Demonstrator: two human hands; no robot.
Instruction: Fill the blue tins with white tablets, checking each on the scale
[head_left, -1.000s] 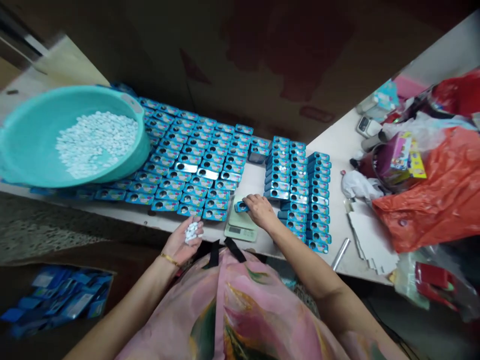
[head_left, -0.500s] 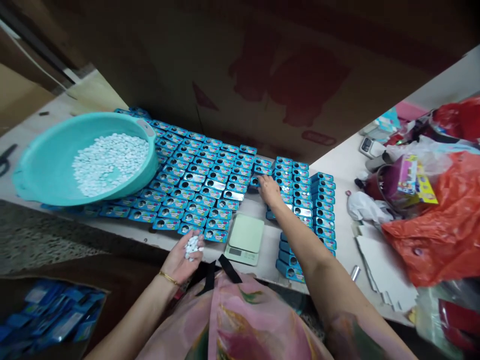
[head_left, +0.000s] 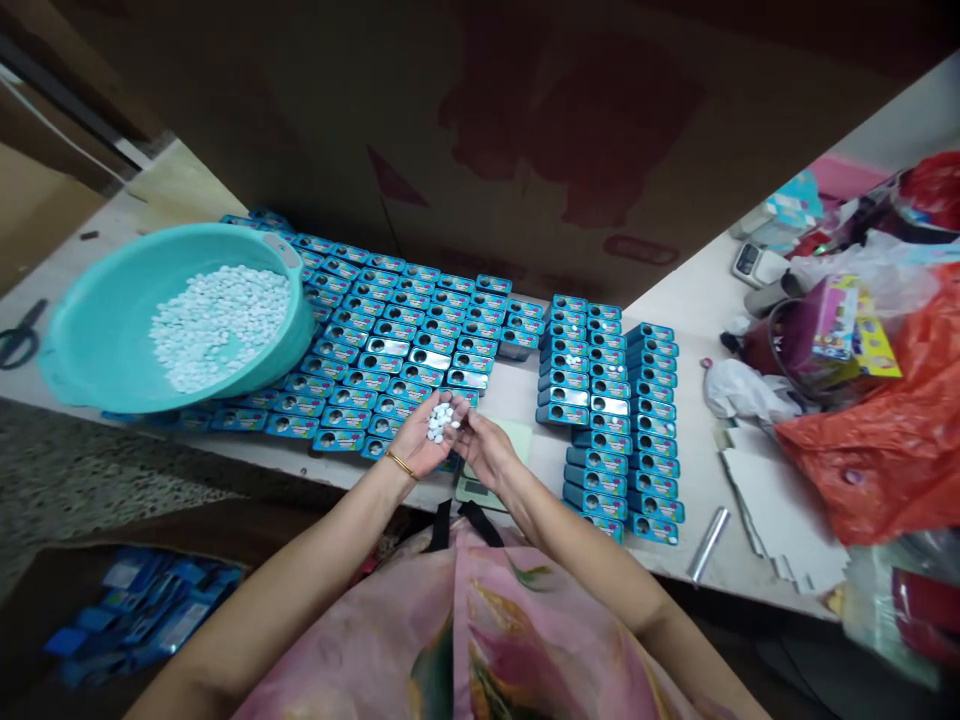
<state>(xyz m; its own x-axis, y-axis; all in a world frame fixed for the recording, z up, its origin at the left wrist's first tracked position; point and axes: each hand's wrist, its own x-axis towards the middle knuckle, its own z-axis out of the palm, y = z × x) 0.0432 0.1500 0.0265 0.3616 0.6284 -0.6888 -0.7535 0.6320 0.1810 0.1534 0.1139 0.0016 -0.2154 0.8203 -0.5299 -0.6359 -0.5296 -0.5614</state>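
My left hand is cupped palm up around a small heap of white candies. Beside it, my right hand has its fingers bent in at the edge of that heap; whether they pinch a candy is hidden. Below my right hand lies a pale green kitchen scale, partly covered. Rows of small blue tins, each with a round hole in its top, stand beyond my hands. More blue tins stand in columns to the right, some with loose white candies on top.
At the left a turquoise basin holds many white candies, with scissors beside it. A large cardboard box stands behind. To the right lie a metal tube, white card sheets and an orange plastic bag. A lower box holds blue packs.
My right hand has come back from the tins at the middle to the candies in my left palm. My left hand has moved up and right, still holding them.
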